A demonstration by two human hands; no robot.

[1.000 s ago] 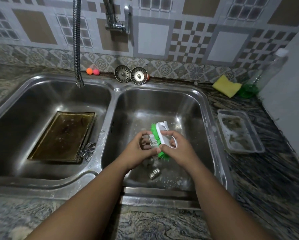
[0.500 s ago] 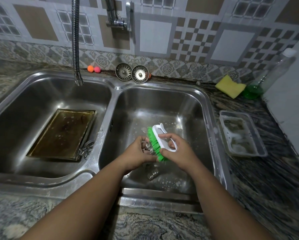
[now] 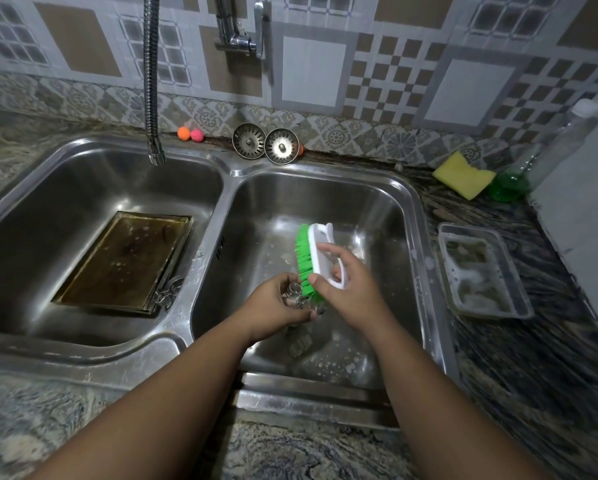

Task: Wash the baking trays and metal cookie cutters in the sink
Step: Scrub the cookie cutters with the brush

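Head view: left hand (image 3: 276, 303) pinches a small metal cookie cutter (image 3: 295, 294) over the right basin (image 3: 325, 202). Right hand (image 3: 349, 289) grips the scrub brush (image 3: 316, 258), bristles on the cutter. Cutter likely light, stiff, soap-slick, thin-edged; best held by its outer wall. Baking tray (image 3: 124, 261) lies in the left basin (image 3: 82, 181).

We see a sink (image 3: 325, 199) of brushed stainless steel, wet and gleaming. The baking tray (image 3: 124, 261) is dull, brown-stained metal. Our brush (image 3: 316, 263) has a glossy white plastic back and green plastic bristles; the cookie cutter (image 3: 294, 291) is shiny metal. The countertop (image 3: 533, 375) looks like polished veined stone.
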